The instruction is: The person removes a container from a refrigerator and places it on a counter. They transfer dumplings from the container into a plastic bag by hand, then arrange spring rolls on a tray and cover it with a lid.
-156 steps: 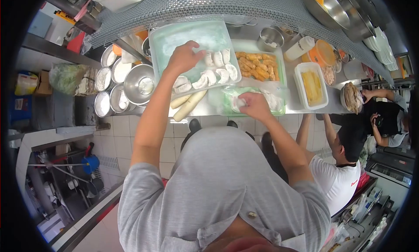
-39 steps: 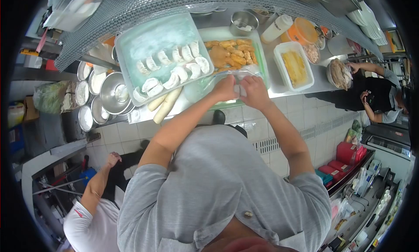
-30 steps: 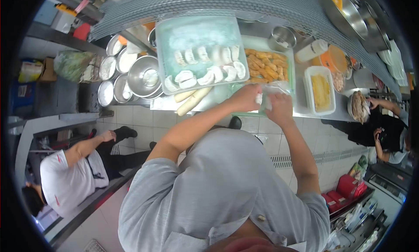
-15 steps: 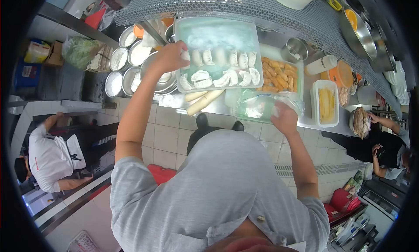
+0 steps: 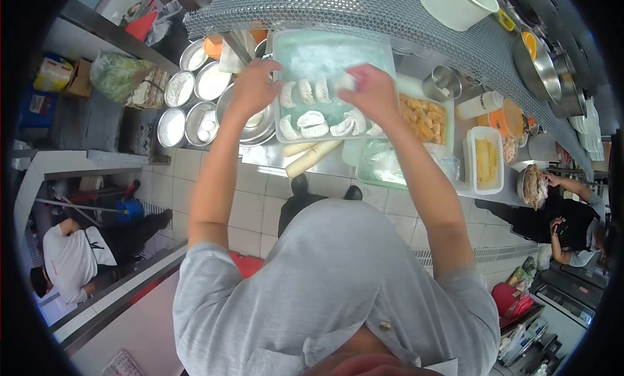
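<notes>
A translucent pale-green tray (image 5: 325, 51) holds two rows of white pleated dumplings (image 5: 312, 123). Over its right half is my right hand (image 5: 372, 95), blurred by motion, its fingertips closed on a white dumpling (image 5: 346, 82). At the tray's left edge hovers my left hand (image 5: 255, 86), thumb and forefinger apart with nothing seen between them, close to the leftmost dumpling of the back row. My right hand and forearm hide the right ends of both rows. Below the tray's lower right corner lies a clear plastic bag (image 5: 385, 160) on a green lid.
Steel bowls of white contents (image 5: 212, 81) stand left of the tray. Two pale rolling pins (image 5: 312, 159) lie at the counter's front. Orange-brown food pieces (image 5: 422, 119) and a white tub (image 5: 484, 161) are on the right. A mesh shelf (image 5: 305, 8) overhangs. Co-workers stand at both sides.
My right hand has moved from the plastic bag up and left over the tray, now pinching a dumpling. My left hand's fingers have spread. The co-worker at left has bent lower.
</notes>
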A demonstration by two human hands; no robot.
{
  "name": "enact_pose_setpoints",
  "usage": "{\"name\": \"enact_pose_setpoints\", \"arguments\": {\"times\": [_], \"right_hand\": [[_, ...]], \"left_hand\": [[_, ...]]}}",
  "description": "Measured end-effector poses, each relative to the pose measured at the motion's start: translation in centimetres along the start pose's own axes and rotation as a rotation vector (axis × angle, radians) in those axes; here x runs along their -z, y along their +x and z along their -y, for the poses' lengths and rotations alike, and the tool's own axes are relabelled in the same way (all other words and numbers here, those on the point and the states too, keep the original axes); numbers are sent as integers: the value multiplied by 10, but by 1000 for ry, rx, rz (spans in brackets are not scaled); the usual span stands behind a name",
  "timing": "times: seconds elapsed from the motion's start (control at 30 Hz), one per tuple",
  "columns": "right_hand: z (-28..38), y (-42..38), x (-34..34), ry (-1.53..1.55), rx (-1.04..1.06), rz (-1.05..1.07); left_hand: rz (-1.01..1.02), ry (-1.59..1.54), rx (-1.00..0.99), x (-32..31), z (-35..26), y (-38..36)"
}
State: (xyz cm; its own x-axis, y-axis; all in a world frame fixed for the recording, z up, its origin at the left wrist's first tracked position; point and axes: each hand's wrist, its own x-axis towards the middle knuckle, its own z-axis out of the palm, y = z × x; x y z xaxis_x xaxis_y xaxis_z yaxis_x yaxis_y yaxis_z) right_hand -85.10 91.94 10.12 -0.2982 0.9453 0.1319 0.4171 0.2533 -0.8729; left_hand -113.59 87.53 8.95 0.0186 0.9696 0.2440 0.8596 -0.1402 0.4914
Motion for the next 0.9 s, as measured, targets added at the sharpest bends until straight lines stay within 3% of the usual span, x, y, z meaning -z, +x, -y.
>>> {"name": "enact_pose_setpoints", "arguments": {"times": [0.1,0.13,0.23,0.27,0.3,0.33,0.43,0.5,0.57,0.6,0.7,0.77,0.83,0.9], "right_hand": [[-3,68,-71,-155,13,59],[-11,85,-96,-205,106,32],[16,97,-124,-428,46,98],[23,97,-126,-456,14,167],[26,93,-126,-513,69,121],[28,83,-124,-568,128,80],[35,31,-82,-344,405,-191],[27,-31,-34,-238,378,-146],[-2,-100,12,-169,223,-129],[-27,-131,37,-270,56,-67],[-124,-200,94,-551,-142,-99],[-149,-214,124,-670,-139,-183],[-164,-211,147,-717,-51,-308],[-171,-210,163,-758,-176,-232]], "left_hand": [[-27,-71,36,-1,12,-7],[-29,-95,13,-7,18,-8],[-39,-169,-25,-22,34,-9],[-3,-219,68,-16,26,-10],[-18,-163,41,-13,26,-10],[-107,-19,-109,-13,32,-11],[-49,-274,-59,22,-41,-27],[69,-542,-52,20,-72,-40],[238,-692,-158,1,-111,-53],[365,-736,-160,-18,-126,-56],[682,-728,-281,-94,-171,-63],[784,-699,-443,-159,-192,-65],[851,-568,-481,-208,-214,-62],[776,-440,-520,-255,-225,-60]]}}
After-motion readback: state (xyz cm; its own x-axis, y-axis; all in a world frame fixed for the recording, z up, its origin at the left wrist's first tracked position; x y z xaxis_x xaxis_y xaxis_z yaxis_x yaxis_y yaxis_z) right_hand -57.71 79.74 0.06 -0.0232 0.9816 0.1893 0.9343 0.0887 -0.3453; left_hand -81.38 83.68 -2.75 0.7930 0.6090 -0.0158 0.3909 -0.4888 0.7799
